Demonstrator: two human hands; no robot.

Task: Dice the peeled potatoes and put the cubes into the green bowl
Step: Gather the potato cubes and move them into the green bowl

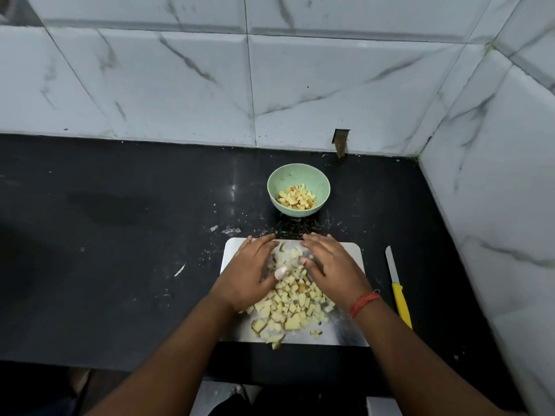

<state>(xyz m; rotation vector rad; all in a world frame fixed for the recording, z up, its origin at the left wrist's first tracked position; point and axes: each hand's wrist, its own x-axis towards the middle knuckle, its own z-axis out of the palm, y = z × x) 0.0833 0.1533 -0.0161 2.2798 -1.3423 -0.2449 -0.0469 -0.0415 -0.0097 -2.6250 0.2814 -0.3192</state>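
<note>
A heap of pale yellow potato cubes lies on a steel cutting board near the counter's front edge. My left hand and my right hand rest flat on the board's far half, one on each side of the heap's upper part, fingers straight and pointing away from me, thumbs turned in against the cubes. Beyond the board stands the green bowl with several cubes in its bottom.
A knife with a yellow handle lies on the black counter just right of the board, blade pointing away. Potato scraps dot the counter around the board and bowl. Marble-tiled walls close off the back and right side.
</note>
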